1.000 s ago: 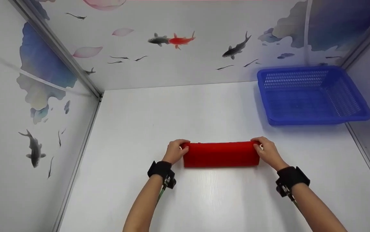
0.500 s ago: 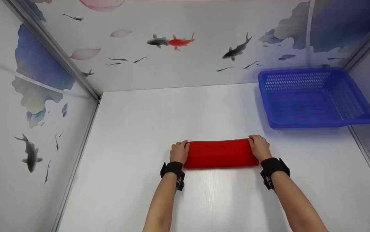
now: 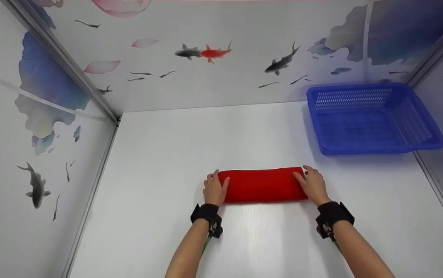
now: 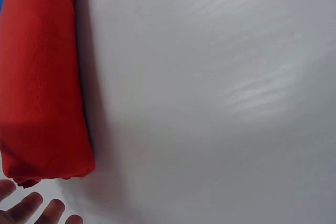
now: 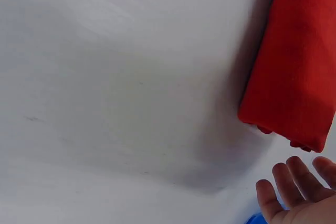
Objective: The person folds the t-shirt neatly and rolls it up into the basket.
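Observation:
A red cloth (image 3: 263, 186), folded into a long, thick bundle, lies crosswise on the white table. My left hand (image 3: 214, 191) is at its left end, thumb by the top face and the other fingers pointing forward beside the edge. At the opposite end is my right hand (image 3: 314, 187), its thumb overlapping the cloth and its fingers loosely extended. In the left wrist view, spread fingers (image 4: 51, 212) sit just off the end of the bundle. Bare space also shows in the right wrist view between the fingertips (image 5: 280, 170) and the cloth's layered end.
At the back right corner stands a blue plastic basket (image 3: 379, 148) with perforated sides. White panels printed with fish (image 3: 281, 60) and petals enclose the table (image 3: 167, 154) at the back, left and right. Each wrist wears a black strap (image 3: 335, 213) with a camera.
Both hands first gripped the upper corners of the cloth, then closed in on its ends, and now their fingers have loosened from it. The cloth stays almost in place, its top looking flatter.

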Available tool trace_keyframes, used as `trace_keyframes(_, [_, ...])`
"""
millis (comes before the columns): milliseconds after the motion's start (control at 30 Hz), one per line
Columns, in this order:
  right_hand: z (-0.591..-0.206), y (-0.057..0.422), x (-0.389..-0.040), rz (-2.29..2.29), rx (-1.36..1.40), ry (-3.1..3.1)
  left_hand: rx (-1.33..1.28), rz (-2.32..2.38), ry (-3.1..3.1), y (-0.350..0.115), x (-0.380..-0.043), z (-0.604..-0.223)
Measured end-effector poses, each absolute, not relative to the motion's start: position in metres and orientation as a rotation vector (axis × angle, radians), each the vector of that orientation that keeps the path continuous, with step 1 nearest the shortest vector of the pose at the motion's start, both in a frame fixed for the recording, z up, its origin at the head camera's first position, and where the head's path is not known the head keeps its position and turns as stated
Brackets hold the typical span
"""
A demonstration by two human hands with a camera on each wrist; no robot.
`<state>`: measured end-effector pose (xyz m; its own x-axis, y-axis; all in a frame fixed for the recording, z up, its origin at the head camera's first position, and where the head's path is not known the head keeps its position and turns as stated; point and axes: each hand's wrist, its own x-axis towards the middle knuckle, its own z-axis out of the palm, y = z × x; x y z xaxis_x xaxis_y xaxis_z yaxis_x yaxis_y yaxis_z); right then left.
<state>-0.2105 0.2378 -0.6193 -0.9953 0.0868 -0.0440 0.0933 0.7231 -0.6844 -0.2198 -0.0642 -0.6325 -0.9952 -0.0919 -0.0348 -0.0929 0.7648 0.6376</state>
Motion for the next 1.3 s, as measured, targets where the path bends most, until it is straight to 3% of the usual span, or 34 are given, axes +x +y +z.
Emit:
trace_keyframes(800, [-0.624, 0.217, -0.201, -1.062, 0.552, 2.617, -0.417, 1.16, 2.761, -0.053, -0.212, -0.638])
trace_keyframes(1300, [-0.625, 0.202, -0.198, -1.204, 0.616, 2.619, -0.36, 1.317, 2.689, -0.051, -0.211, -0.64])
